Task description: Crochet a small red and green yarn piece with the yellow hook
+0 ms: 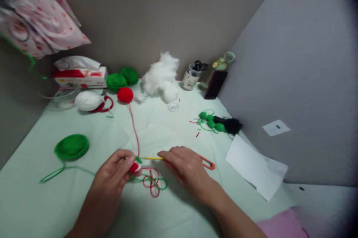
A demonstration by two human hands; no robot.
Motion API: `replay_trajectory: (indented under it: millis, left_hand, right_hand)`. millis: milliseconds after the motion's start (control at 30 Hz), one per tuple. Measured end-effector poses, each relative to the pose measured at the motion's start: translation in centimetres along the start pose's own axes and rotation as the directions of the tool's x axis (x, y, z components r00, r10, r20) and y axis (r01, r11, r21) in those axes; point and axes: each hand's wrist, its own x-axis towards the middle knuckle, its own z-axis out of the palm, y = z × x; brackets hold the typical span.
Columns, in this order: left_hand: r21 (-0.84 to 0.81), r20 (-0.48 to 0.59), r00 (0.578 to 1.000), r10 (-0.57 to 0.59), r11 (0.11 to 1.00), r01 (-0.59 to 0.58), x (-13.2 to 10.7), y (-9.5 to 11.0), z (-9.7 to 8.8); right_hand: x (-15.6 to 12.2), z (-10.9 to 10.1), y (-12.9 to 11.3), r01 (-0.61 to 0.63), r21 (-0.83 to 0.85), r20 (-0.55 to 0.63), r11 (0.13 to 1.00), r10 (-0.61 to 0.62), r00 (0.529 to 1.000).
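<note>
Between the thumb and fingers of my left hand (119,169) is a small crocheted piece (135,165) in red, white and green. My right hand (184,167) grips a crochet hook (153,158) with a yellow handle, its thin tip pointing left at the piece. Whether the tip is in a stitch is too small to tell. A red strand (134,130) runs from the piece up to a red yarn ball (125,95). Loose red and green yarn tails (153,184) lie looped on the cloth between my hands.
A green yarn skein (72,147) lies left. Behind stand a tissue box (86,78), white yarn (88,101), red-handled scissors (107,104), green balls (123,78), white stuffing (159,76), a cup (190,78) and a phone (216,84). Rightward are an orange-handled tool (208,162) and white paper (256,167).
</note>
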Motion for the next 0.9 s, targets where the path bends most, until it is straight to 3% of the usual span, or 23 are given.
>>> replay_trajectory:
  millis: [67, 233, 300, 367, 433, 500, 533, 567, 633, 700, 733, 800, 900]
  left_hand:
    - [-0.028, 0.064, 0.998, -0.015, 0.999, 0.017, -0.1, 0.2, 0.5]
    - [-0.072, 0.209, 0.971, -0.111, 0.989, 0.129, 0.1, -0.5, 0.3]
    - [-0.108, 0.268, 0.952, -0.146, 0.978, 0.18, 0.1, -0.6, -0.1]
    - [-0.181, 0.286, 0.948, -0.14, 0.963, 0.197, 0.3, -0.6, -0.4]
    - [-0.262, 0.254, 0.96, -0.116, 0.947, 0.184, 0.6, -0.4, -0.8]
    - [-0.328, 0.187, 0.978, -0.091, 0.933, 0.15, 1.1, -0.2, -1.1]
    - [-0.351, 0.159, 0.984, -0.083, 0.927, 0.135, 1.3, -0.2, -1.2]
    - [-0.366, 0.144, 0.987, -0.078, 0.922, 0.127, 1.5, -0.1, -1.3]
    - [-0.367, 0.143, 0.987, -0.077, 0.922, 0.126, 1.6, -0.1, -1.3]
    - [-0.333, 0.171, 0.981, -0.088, 0.932, 0.141, 1.5, -0.3, -1.2]
    - [-0.311, 0.187, 0.978, -0.095, 0.938, 0.151, 1.3, -0.5, -1.1]
    - [-0.278, 0.223, 0.968, -0.114, 0.945, 0.175, 1.0, -0.8, -0.8]
    - [-0.242, 0.3, 0.942, -0.153, 0.943, 0.23, 0.5, -1.2, -0.6]
  right_hand:
    - [-0.2, 0.4, -0.1, 0.015, 0.032, -0.016, 0.999, -0.015, 1.0]
    - [0.0, 0.6, -0.4, -0.089, 0.195, -0.125, 0.977, 0.115, 0.986]
    - [0.2, 0.3, -0.7, -0.149, 0.263, -0.098, 0.953, 0.18, 0.979]
    - [0.2, -0.2, -1.0, -0.271, 0.411, 0.046, 0.87, 0.277, 0.96]
    - [0.1, -0.9, -1.2, -0.455, 0.624, 0.332, 0.635, 0.312, 0.89]
    - [-0.1, -1.6, -1.1, -0.625, 0.73, 0.592, 0.277, 0.201, 0.781]
    - [-0.2, -1.8, -1.0, -0.671, 0.732, 0.66, 0.117, 0.125, 0.741]
    - [-0.2, -1.8, -0.9, -0.684, 0.729, 0.683, -0.011, 0.069, 0.727]
    - [-0.2, -1.5, -0.7, -0.606, 0.78, 0.62, -0.154, 0.059, 0.782]
    - [0.0, -0.9, -0.8, -0.418, 0.896, 0.442, -0.147, 0.219, 0.87]
    - [0.1, -0.5, -0.8, -0.327, 0.94, 0.342, -0.1, 0.322, 0.883]
    - [0.4, 0.0, -1.1, -0.237, 0.972, 0.206, 0.005, 0.472, 0.857]
    - [0.4, 0.3, -1.7, -0.244, 0.964, 0.141, 0.11, 0.566, 0.812]
